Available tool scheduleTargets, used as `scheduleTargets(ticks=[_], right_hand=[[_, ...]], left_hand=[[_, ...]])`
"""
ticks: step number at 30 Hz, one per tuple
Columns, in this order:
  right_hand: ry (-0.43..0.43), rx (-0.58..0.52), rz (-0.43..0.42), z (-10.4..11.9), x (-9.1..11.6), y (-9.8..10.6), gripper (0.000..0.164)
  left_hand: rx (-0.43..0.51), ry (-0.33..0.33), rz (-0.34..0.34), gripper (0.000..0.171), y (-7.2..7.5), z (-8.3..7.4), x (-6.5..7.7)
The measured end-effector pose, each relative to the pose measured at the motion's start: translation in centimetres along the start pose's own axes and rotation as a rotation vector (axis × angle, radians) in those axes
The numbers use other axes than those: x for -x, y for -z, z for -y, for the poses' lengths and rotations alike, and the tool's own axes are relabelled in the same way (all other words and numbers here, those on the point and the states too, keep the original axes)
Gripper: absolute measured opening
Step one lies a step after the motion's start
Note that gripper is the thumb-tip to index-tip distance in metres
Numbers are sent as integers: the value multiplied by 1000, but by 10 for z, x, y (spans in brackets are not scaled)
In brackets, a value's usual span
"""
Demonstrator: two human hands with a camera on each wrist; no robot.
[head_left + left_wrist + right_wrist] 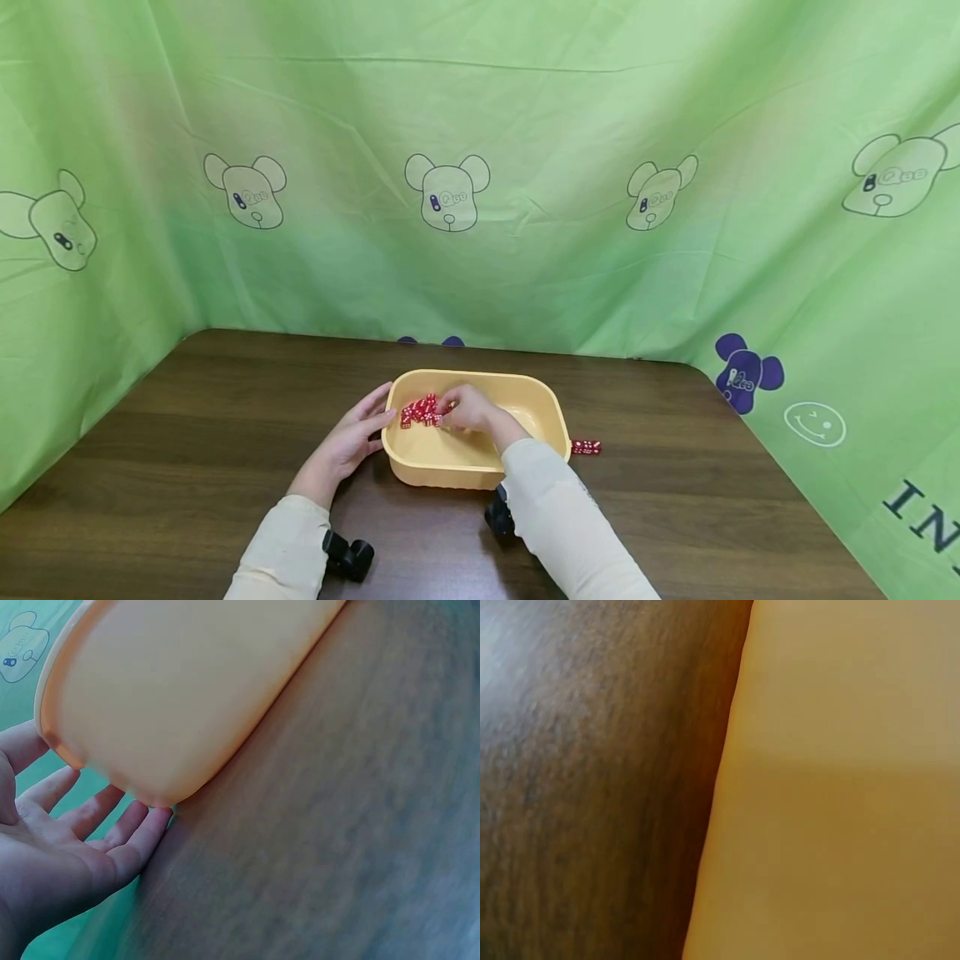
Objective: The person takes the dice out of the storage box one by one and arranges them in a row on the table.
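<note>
A yellow plastic basin [450, 471] stands on the table, seen in the head view. My left hand [352, 437] holds its left end, the thumb over the rim and the fingers against the outer wall; the left wrist view shows this hand [82, 847] with fingertips along the basin's end [202, 697]. Inside the basin, my right hand [476, 412] pinches a red die at the heap of red dice [420, 411] near the left end. Its fingers partly cover the heap. Only the basin's outer wall [840, 787] shows in the right wrist view, without the hand.
A short row of red dice [586, 447] lies on the brown wooden table [712, 500], just right of the basin. Green printed cloth [547, 250] hangs behind and beside the table. Black wrist cameras [348, 557] sit below both wrists.
</note>
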State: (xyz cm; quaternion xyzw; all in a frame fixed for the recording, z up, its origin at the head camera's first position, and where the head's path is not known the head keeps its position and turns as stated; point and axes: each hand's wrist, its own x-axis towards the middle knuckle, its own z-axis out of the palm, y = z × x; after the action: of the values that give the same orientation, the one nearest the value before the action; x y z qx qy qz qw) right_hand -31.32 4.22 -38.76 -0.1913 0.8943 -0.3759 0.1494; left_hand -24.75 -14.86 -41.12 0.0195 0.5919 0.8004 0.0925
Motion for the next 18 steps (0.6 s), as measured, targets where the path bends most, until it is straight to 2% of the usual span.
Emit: scheduleTargets(ticks=[13, 18], right_hand=[[53, 34, -7, 0, 1, 0, 11], [55, 2, -2, 2, 3, 2, 12]], left_hand=[[9, -6, 1, 53, 0, 0, 0], [20, -2, 3, 53, 0, 0, 0]])
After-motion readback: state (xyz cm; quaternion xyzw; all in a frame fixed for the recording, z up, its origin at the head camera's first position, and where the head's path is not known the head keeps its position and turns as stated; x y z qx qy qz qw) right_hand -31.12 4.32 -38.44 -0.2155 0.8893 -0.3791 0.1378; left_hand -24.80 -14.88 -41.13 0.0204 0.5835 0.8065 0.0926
